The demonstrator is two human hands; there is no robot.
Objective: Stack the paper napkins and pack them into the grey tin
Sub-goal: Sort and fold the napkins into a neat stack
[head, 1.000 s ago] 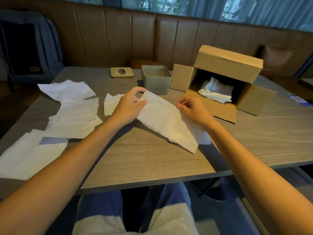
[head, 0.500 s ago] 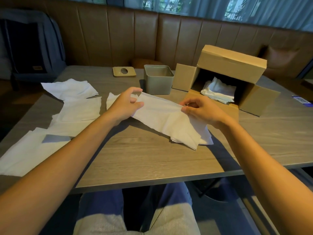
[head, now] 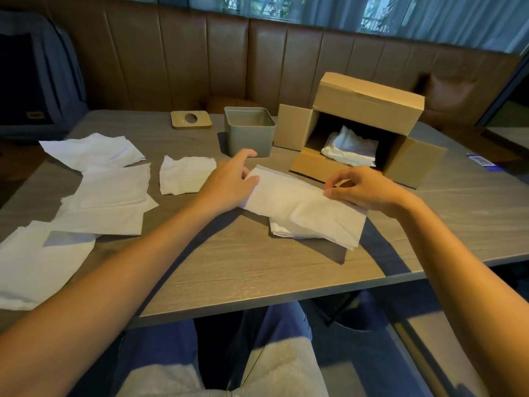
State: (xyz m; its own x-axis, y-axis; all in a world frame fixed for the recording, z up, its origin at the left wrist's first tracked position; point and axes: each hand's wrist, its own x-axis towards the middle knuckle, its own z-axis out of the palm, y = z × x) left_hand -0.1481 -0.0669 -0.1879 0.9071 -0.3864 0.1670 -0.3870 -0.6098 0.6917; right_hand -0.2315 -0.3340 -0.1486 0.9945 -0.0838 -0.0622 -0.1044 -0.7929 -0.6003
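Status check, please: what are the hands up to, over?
Left hand rests on folded white paper napkin; right hand pinches its edge. Square grey tin open, looks empty. Path to it unblocked.

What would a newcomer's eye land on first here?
In the middle, the left hand rests on one end of a white napkin while the right hand pinches its far edge. Behind stand the open grey tin and a cardboard box on its side holding more napkins; loose napkins lie spread at left.
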